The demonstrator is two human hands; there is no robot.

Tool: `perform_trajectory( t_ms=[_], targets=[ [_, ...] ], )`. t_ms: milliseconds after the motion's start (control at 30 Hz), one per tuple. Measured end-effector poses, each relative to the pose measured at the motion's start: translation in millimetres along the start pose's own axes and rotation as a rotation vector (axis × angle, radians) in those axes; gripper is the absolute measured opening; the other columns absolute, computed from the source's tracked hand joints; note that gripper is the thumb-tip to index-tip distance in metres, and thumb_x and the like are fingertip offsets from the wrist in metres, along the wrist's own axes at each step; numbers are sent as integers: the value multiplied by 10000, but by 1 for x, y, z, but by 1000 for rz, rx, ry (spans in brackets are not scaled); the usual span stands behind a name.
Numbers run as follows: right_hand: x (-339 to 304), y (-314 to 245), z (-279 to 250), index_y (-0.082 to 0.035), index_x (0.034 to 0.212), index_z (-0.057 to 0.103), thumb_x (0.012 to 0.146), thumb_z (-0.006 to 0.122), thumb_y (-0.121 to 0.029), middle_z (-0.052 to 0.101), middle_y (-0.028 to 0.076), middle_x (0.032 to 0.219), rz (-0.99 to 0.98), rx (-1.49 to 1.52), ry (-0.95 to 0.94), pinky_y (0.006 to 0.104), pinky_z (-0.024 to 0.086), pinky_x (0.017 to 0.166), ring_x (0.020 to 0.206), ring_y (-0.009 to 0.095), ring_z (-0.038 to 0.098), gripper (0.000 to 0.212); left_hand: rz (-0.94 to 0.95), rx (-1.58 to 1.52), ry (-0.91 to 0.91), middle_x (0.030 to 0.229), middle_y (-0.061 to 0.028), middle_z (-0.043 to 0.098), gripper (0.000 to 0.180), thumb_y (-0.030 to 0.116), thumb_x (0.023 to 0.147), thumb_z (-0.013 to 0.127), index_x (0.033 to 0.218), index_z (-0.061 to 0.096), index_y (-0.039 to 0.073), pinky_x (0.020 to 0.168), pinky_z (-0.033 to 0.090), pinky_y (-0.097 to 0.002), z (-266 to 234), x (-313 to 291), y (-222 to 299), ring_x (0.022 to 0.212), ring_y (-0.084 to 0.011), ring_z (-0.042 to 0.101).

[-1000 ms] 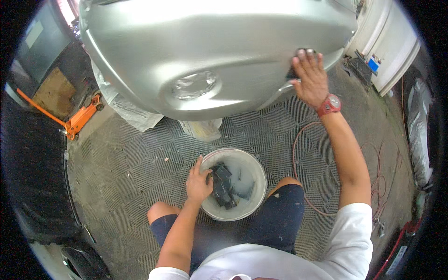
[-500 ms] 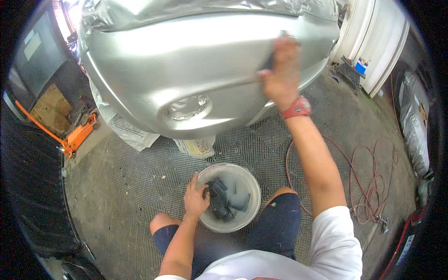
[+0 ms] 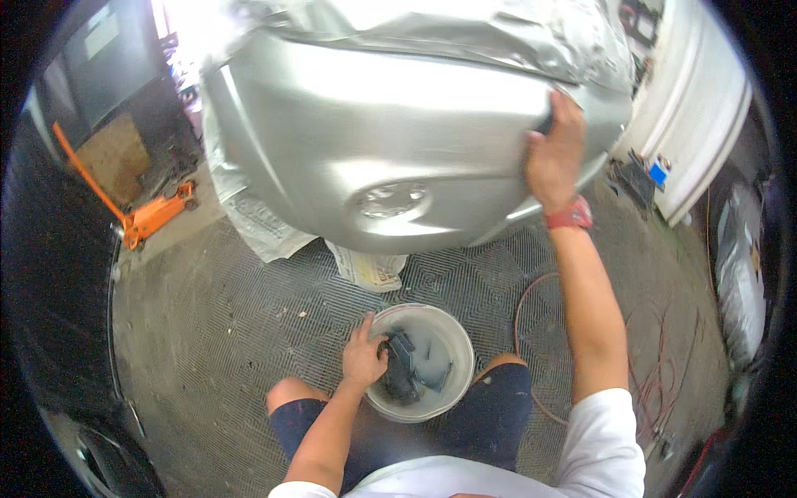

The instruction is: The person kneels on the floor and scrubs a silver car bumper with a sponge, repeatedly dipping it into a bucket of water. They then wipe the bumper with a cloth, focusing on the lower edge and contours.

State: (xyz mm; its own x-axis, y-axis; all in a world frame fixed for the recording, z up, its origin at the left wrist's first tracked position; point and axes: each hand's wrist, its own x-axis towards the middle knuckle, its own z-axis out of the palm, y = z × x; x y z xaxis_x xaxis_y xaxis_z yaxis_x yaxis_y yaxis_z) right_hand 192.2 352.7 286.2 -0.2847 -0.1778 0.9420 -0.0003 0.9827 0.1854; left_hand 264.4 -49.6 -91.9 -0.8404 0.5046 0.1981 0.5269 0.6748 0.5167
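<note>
My right hand [image 3: 556, 158], with a red watch [image 3: 573, 215] on its wrist, lies against the right part of a silver car bumper [image 3: 332, 133]. Its fingers press a dark piece of sandpaper [image 3: 545, 122] to the surface; most of that piece is hidden under the palm. Down between my knees stands a pale round bucket [image 3: 466, 349]. My left hand [image 3: 365, 358] grips its left rim, thumb inside. Cloudy water in the bucket holds several dark sheets or pads [image 3: 402, 365], whose exact kind I cannot make out.
Silver masking film [image 3: 498, 46] covers the part above the bumper, and printed paper [image 3: 365, 267] hangs below it. An orange floor jack [image 3: 154, 217] is at left. A red hose [image 3: 531, 290] lies coiled at right, near a black stand [image 3: 635, 178]. Ridged matting [image 3: 274, 324] covers the floor.
The view has shifted, so the bumper appears farther right and lower. My right hand, still on the bumper, now lies closer to the masking film's edge. My left hand keeps its grip.
</note>
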Motion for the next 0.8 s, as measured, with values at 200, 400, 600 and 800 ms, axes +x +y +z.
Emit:
perform_trajectory(
  t_ms=[200, 400, 600, 800],
  targets=[
    [46, -151, 22, 4, 1619, 479, 990, 768, -330, 524, 219, 1632, -124, 167, -77, 547, 304, 1343, 1583, 389, 432, 768, -81, 17, -85, 1800, -128, 349, 352, 183, 859, 834, 1209, 855, 153, 1244, 468, -519, -7, -5, 5, 1508, -389, 496],
    [93, -218, 34, -20, 1642, 472, 986, 787, -427, 529, 195, 1644, -438, 256, -195, 549, 330, 1335, 1562, 390, 470, 834, -99, 45, -110, 1808, -126, 336, 360, 189, 861, 829, 1217, 854, 145, 1206, 491, -498, -15, -21, 1, 1474, -384, 515],
    [-20, 67, 1, 17, 1631, 444, 1110, 573, -183, 488, 246, 1651, 313, 132, 92, 577, 284, 1329, 1585, 425, 410, 573, -72, 11, -105, 1817, -131, 317, 374, 209, 864, 820, 1234, 846, 166, 1189, 489, -529, -6, -3, 20, 1483, -400, 491],
    [11, -134, 29, -48, 1720, 391, 1154, 552, -431, 424, 204, 1751, 87, 55, 85, 559, 160, 1380, 1661, 382, 332, 703, -98, 73, -119, 1822, -126, 308, 392, 245, 881, 807, 1265, 835, 175, 1210, 473, -543, -8, -11, 6, 1508, -382, 479]
  ],
)
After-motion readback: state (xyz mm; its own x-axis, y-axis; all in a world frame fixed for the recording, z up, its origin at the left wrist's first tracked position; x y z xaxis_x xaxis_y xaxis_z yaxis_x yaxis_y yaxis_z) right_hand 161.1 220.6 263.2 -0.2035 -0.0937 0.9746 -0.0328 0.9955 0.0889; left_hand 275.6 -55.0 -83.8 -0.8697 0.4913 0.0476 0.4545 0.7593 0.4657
